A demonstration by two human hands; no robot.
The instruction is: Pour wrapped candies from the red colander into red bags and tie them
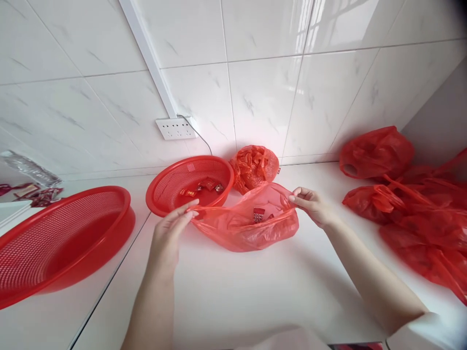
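On a white counter (255, 291) against a tiled wall, a person held a thin red bag (248, 226) open by its rim, the left hand (170, 233) pinching one edge between fingertips and thumb and the right hand (310, 204) pinching the opposite edge. The bag lay slumped on the counter between the two hands, its mouth stretched wide. Inside it a few small red-wrapped sweets (260, 214) showed, so filling had, by the look of it, only begun or the bag was nearly emptied; the picture did not settle which.

Just behind the bag stood a small red basket (189, 184) with a handful of similar wrapped pieces lying in its bottom. Beside that basket, touching or nearly touching the wall, sat a knotted red bag (254, 166), full and closed. To the right a heap of further red bags (408, 194) lay piled toward the counter's end, some bulging, some apparently flat. At the left a large red basket (62, 238) rested tilted on the counter's edge, with nothing seen in it. A socket strip (176, 128) hung on the wall above, and loose wrappers (36, 193) lay at far left.

Judged from this, several bags seemed finished while the one in hand remained unsealed.
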